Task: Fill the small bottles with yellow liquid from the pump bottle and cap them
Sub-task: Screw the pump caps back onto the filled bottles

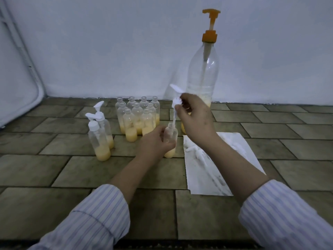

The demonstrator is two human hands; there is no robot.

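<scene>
My left hand [155, 141] grips a small clear bottle [171, 139] standing on the floor, yellow liquid in its bottom. My right hand [194, 118] pinches a white pump cap [176, 98] above it, and the cap's tube dips into the bottle's open neck. Behind my right hand stands the tall clear pump bottle [203, 73] with an orange pump head [210, 24] and a little yellow liquid at its base. A cluster of several uncapped small bottles [137, 118] with yellow liquid stands to the left. Two capped small bottles [100, 134] stand further left.
A white sheet of paper [214, 170] lies on the tiled floor [72, 170] to the right, with several loose white pump caps [196, 152] on it. A pale wall [108, 51] rises just behind the bottles. A white panel [16, 83] leans at the far left.
</scene>
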